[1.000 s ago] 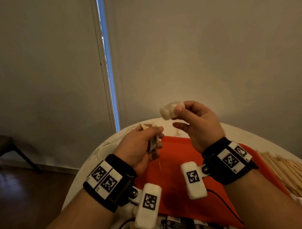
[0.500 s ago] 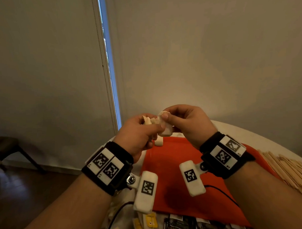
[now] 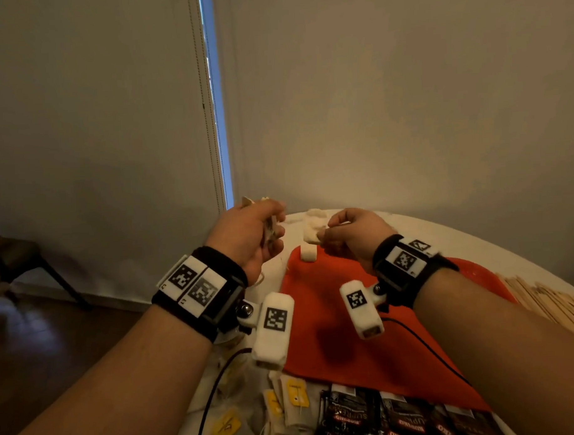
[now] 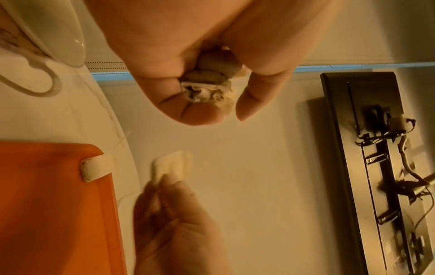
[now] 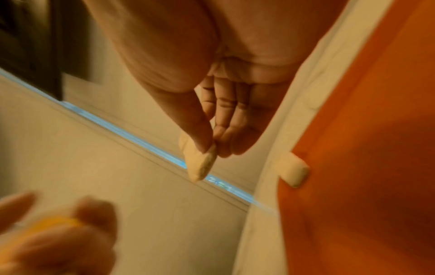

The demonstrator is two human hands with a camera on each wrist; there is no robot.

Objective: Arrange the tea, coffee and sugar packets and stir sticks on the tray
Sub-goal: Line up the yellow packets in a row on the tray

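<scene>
Orange tray (image 3: 340, 300) below hands: left hand (image 3: 247, 235) clutching tea bags (image 4: 207, 81); right hand (image 3: 354, 234) pinching white packet (image 5: 200, 161).

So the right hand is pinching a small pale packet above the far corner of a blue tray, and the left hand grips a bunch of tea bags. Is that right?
Nearly: the tray is orange-red, not blue, as the head view shows. The right hand does pinch a small pale packet above its far corner, and the left hand grips a bunch of tea bags.

Hands: the left hand (image 3: 247, 233) and right hand (image 3: 351, 236), touching before, are now apart.
White packet (image 3: 310, 232): lower, nearer the tray (image 3: 347, 313).
</scene>
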